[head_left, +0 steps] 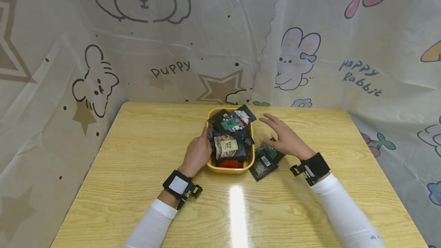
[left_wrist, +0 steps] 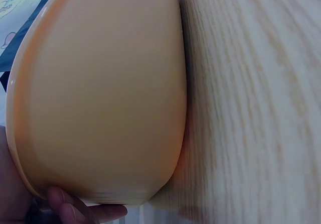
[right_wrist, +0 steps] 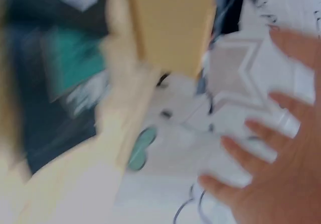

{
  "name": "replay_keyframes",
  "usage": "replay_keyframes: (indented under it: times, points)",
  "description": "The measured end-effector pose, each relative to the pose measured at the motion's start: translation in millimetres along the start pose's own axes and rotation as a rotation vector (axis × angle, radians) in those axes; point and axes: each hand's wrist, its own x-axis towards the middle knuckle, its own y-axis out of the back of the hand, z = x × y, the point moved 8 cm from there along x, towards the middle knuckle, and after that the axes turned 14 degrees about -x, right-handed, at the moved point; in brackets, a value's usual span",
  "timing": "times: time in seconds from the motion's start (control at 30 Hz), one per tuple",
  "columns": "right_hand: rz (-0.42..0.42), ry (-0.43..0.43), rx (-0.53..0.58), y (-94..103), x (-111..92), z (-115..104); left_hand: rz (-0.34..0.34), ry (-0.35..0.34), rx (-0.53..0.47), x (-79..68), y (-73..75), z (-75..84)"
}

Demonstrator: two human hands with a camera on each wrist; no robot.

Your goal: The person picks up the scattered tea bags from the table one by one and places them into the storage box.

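A yellow plastic bin [head_left: 225, 170] stands on the table, heaped with black sachets [head_left: 229, 146] bearing printed labels. Something red [head_left: 230, 164] shows low at its near end. My left hand [head_left: 197, 154] grips the bin's left side; in the left wrist view its fingers [left_wrist: 75, 211] curl against the outer wall [left_wrist: 105, 93]. To the bin's right lie loose black sachets [head_left: 263, 167], one with a green label [right_wrist: 75, 58], overlapping on the tabletop. My right hand [head_left: 288, 137] hovers by them with fingers spread and holds nothing, partly covering them in the head view.
The light wood table [head_left: 148, 141] reaches back to a pale cartoon-printed sheet [head_left: 213, 49] that hangs behind it and along both sides. A bright glare strip [head_left: 237, 213] lies on the wood in front of the bin.
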Motion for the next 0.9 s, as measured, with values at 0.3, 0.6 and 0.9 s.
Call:
replay_keyframes:
  times: [0.3, 0.6, 0.9]
  points:
    - [-0.216, 0.258, -0.208, -45.3, -52, -22, -0.005, -0.003, -0.01, -0.7, 0.0, 1.4]
    - [-0.233, 0.266, -0.206, -60.7, -58, -20, 0.016, -0.016, -0.005, -0.5, 0.7, 0.6]
    - [-0.153, 0.186, -0.102, -47.7, -56, 0, 0.014, -0.014, -0.004, -1.0, 0.4, 0.3]
